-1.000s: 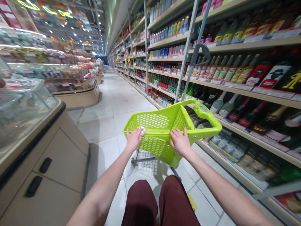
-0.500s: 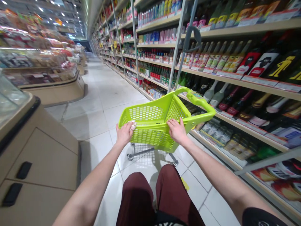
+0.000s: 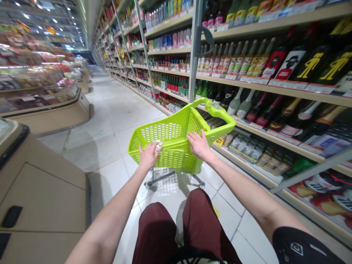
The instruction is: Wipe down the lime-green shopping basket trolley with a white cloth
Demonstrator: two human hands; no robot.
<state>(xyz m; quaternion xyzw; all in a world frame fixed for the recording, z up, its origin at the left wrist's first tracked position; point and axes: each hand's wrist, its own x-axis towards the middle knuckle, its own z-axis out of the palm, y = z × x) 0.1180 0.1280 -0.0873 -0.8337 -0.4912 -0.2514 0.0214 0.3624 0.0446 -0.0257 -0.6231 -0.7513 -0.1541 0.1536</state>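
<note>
A lime-green plastic mesh shopping basket (image 3: 167, 146) rides on a low wheeled metal frame (image 3: 172, 177), and its long handle (image 3: 220, 112) reaches forward to the right. My left hand (image 3: 148, 156) grips the near rim and presses a crumpled white paper-like wad (image 3: 158, 146) against it. My right hand (image 3: 199, 145) lies over the rim further right, with its fingers curled on the plastic. The basket's inside looks bare where the mesh shows. The lower frame is partly hidden behind the basket.
Shelves of wine and sparkling bottles (image 3: 264, 91) run along the right side. A beige display counter (image 3: 41, 194) stands at the left, with food cases beyond it. A white tiled aisle floor (image 3: 110, 121) stretches ahead. My maroon trousers (image 3: 176, 223) fill the bottom of the view.
The basket and shelves have shifted left and slightly up in the view, and the left counter has slid further out of frame. Both hands stay on the rim, and the white wad stays in my left hand.
</note>
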